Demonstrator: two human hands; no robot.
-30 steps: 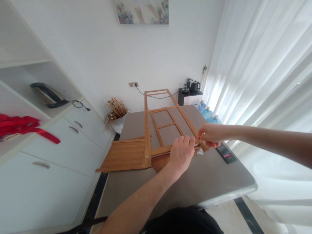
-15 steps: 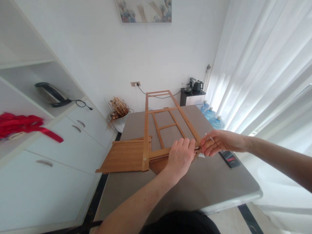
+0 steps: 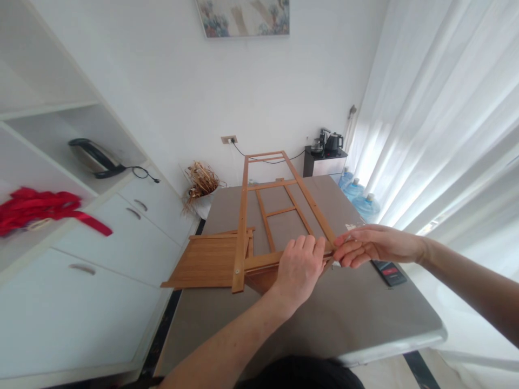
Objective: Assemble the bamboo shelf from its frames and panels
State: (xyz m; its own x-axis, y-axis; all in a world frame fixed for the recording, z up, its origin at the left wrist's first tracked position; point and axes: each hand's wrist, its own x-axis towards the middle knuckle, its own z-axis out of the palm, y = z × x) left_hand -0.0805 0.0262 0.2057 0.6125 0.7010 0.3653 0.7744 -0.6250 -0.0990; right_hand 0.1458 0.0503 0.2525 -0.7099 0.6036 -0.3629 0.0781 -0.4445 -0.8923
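Both busy: left hand (image 3: 299, 270) wraps your rectangular brown wooden frame (image 3: 242, 227), likely bracing it. Right hand (image 3: 366, 246) half-curls, hold unclear, toward grey table's (image 3: 373, 310) right edge.

White wall (image 3: 162, 81), sheer white curtains (image 3: 454, 129)

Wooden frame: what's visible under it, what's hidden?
Through the wooden frame's openings: thinner wooden bars and grey tabletop. Brown wood shows below the near rail. Whatever the left hand covers there can't be seen.

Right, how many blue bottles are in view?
3: the near bottle, the middle bottle and the far bottle, all between table and curtain. Others may be hidden.
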